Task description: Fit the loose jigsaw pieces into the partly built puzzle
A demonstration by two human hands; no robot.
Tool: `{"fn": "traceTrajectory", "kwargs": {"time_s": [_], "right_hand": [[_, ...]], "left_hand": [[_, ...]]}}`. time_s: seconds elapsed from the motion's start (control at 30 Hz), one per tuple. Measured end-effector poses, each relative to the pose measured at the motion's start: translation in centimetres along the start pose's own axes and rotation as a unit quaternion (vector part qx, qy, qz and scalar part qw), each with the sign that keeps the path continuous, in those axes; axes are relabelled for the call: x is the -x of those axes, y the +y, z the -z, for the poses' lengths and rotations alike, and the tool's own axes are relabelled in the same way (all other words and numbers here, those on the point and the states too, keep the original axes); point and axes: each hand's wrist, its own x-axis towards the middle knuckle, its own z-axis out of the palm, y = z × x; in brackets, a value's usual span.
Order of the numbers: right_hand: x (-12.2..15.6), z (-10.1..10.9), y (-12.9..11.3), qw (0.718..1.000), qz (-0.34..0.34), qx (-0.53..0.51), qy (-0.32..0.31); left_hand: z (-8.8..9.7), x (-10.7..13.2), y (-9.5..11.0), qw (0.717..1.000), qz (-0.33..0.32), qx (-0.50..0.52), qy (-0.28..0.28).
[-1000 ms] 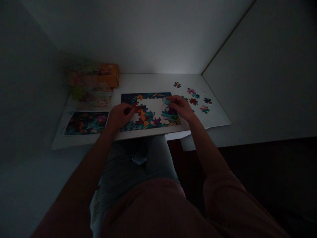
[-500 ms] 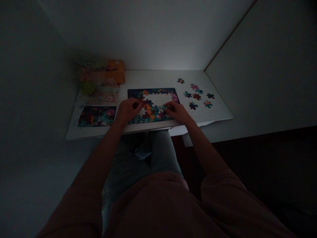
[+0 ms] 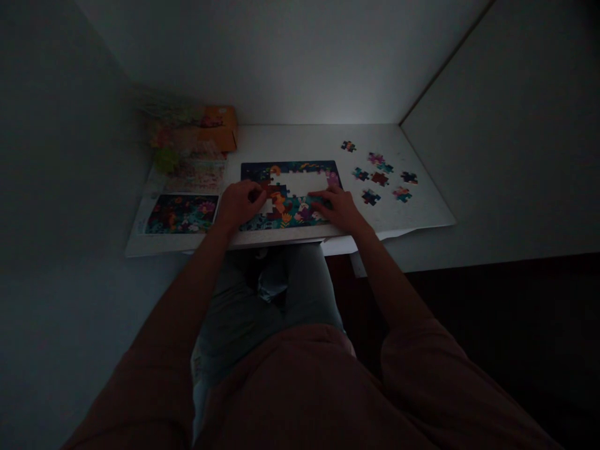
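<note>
A partly assembled jigsaw puzzle (image 3: pixel 281 220) with a dark, colourful animal picture lies on the white table, with a large white gap in its upper middle and a smaller gap at the lower left. Over the puzzle's left edge rests my left hand (image 3: pixel 239 203), its fingers loosely curled and thumb a little apart, with no piece visible in it. My right hand (image 3: pixel 340 209) lies on the right part, fingers stretched out and touching the assembled pieces just below the large gap. Several loose puzzle pieces (image 3: pixel 379 179) are scattered to the right of the puzzle.
A printed reference picture (image 3: pixel 182 214) lies at the table's left front. Behind it are a clear plastic bag (image 3: pixel 197 175), an orange box (image 3: pixel 225 128) and blurred artificial-looking flowers (image 3: pixel 164 156). Walls border the white table (image 3: pixel 290 140) at the back and right.
My right fingers have straightened from a bent, pinching pose and now lie flatter on the puzzle. My left hand keeps nearly the same place. The whole view has shifted slightly.
</note>
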Motion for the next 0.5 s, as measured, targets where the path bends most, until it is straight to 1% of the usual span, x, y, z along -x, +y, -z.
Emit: {"fn": "traceTrajectory", "kwargs": {"time_s": [0.27, 0.4, 0.5], "right_hand": [[-0.51, -0.51, 0.35, 1.000, -0.009, 0.011, -0.007], [-0.31, -0.62, 0.12, 1.000, -0.008, 0.010, 0.009], [0.11, -0.41, -0.11, 0.999, -0.012, -0.008, 0.033]], "left_hand": [[-0.45, -0.12, -0.64, 1.000, 0.005, 0.021, 0.005], [-0.49, -0.14, -0.63, 1.000, 0.001, 0.024, 0.010], [-0.38, -0.05, -0.43, 0.999, -0.001, 0.028, 0.017]]}}
